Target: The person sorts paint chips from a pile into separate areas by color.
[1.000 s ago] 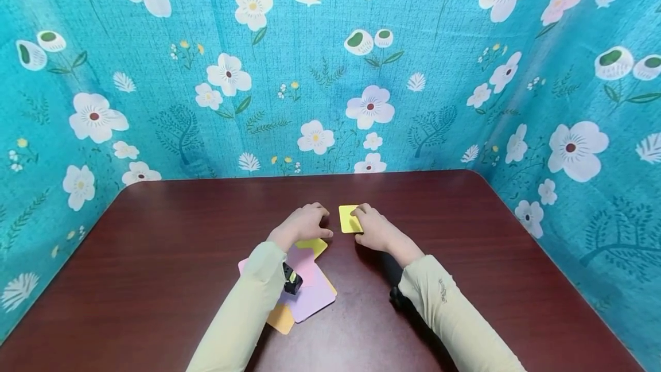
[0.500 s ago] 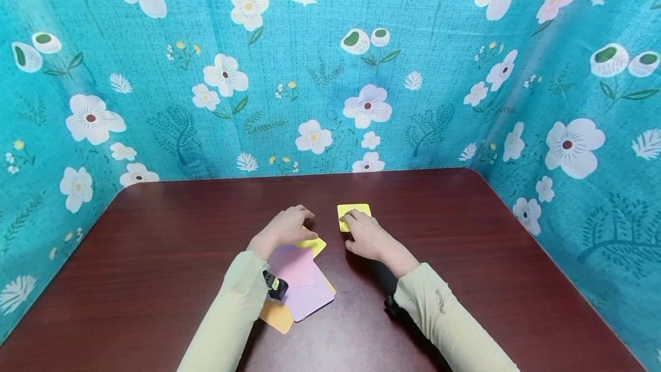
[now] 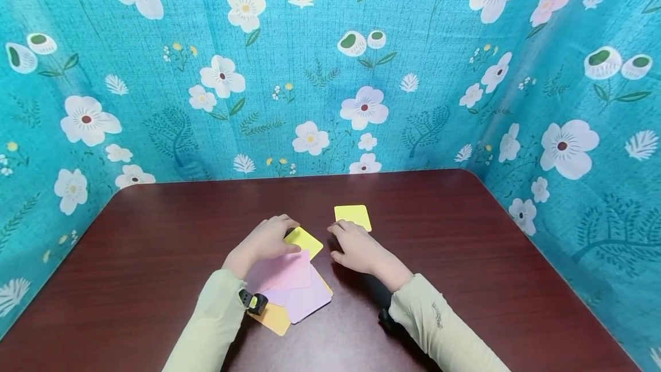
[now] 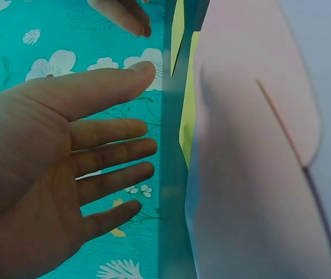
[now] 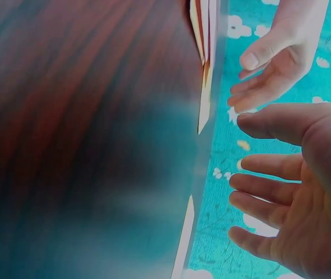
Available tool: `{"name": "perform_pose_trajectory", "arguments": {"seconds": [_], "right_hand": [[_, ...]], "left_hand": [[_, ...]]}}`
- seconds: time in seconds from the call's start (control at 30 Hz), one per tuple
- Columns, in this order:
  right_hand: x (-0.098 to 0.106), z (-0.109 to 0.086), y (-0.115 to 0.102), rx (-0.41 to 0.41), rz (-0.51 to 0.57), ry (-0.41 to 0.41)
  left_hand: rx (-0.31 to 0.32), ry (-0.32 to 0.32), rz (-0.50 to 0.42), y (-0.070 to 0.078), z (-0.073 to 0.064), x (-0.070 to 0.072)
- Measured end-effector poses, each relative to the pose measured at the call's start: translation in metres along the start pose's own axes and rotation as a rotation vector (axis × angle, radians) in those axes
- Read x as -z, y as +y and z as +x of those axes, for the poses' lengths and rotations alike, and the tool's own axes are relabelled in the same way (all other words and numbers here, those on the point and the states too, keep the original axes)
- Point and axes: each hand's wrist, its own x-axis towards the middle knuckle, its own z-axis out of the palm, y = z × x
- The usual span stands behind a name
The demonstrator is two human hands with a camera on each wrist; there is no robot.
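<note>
A loose pile of coloured paper cards lies left of the table's middle. In it show a yellow card, a pink card, a purple card and an orange card. Over the pile's far left side hovers my left hand, fingers spread and holding nothing; the left wrist view shows its palm bare. A separate yellow card lies farther back. My right hand is just in front of that card, fingers extended and nothing in them. Whether its fingertips touch the card cannot be told.
The dark red-brown table extends on both sides of the cards. A blue flowered cloth hangs behind and beside it. A black wrist strap sits at the left sleeve.
Both hands have drawn left and nearer; the right hand has come off the separate yellow card, which stays put. More of the pile's yellow card and of the pink card is uncovered.
</note>
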Motion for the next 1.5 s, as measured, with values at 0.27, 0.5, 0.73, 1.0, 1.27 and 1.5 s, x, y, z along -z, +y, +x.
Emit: {"name": "perform_pose_trajectory", "arguments": {"seconds": [0.27,0.5,0.73,1.0,1.27,1.5], "right_hand": [[0.000,0.000,-0.015,0.084,-0.011,0.010],[-0.002,0.003,-0.024,0.104,-0.025,0.004],[-0.004,0.006,-0.033,0.111,-0.044,-0.040],[-0.008,0.009,-0.041,0.152,-0.071,-0.076],[-0.016,0.011,-0.044,0.154,-0.058,-0.125],[-0.017,0.014,-0.045,0.160,-0.072,-0.147]], "left_hand": [[-0.006,-0.013,0.033,0.001,-0.013,0.004],[-0.005,-0.029,0.033,-0.003,-0.023,0.006],[0.001,-0.043,0.041,-0.004,-0.033,0.007],[0.012,-0.026,0.083,-0.003,-0.044,0.004],[-0.023,-0.023,0.089,0.001,-0.047,-0.004],[-0.021,-0.048,0.096,0.005,-0.047,-0.007]]}}
